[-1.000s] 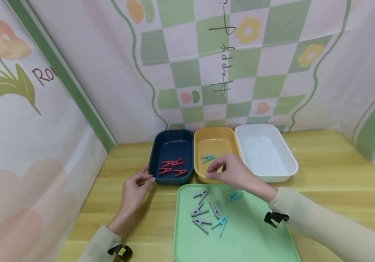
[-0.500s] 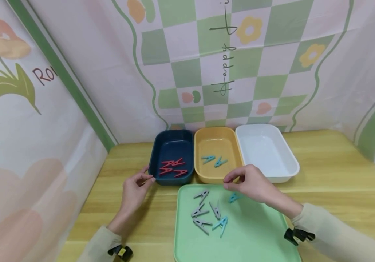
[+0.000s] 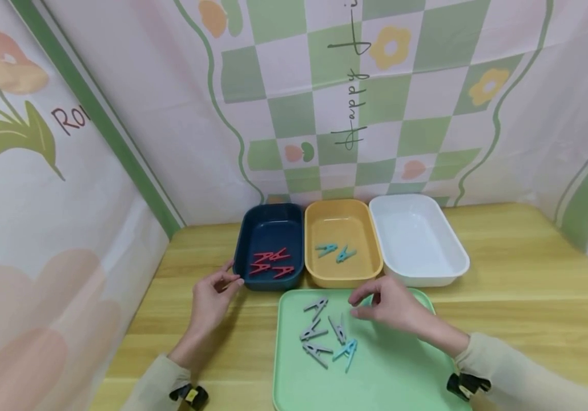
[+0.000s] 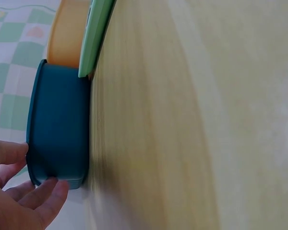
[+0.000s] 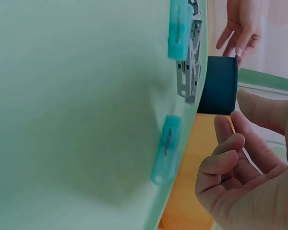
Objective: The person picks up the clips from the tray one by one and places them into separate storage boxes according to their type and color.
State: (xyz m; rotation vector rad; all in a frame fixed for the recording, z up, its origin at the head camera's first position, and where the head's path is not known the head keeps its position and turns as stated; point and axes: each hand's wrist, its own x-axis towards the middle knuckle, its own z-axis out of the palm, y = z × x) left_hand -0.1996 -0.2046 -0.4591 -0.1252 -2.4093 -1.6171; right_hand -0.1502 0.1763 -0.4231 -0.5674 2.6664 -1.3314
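My left hand [image 3: 209, 306] holds the near left corner of the dark blue bin [image 3: 268, 220], thumb at the rim and fingers against the outer wall in the left wrist view. Several red clothespins [image 3: 282, 270] lie inside that bin. Over the green tray [image 3: 397, 377] hovers my right hand [image 3: 394, 311], holding nothing, its thumb and index finger apart. A blue clothespin [image 5: 167, 149] lies close to it in the right wrist view, hidden behind the hand in the head view. Another blue clothespin [image 3: 346, 352] and several grey clothespins [image 3: 316, 353] lie on the tray.
A yellow bin [image 3: 337, 220] with two blue clothespins [image 3: 345, 254] stands beside the dark blue one. To its right is a white bin [image 3: 417, 240]. All three stand on a wooden table [image 3: 510, 268] before a patterned cloth [image 3: 284, 74].
A second blue clothespin has come to lie in the yellow bin. My right hand has moved back from over that bin to the tray. The left hand stays put.
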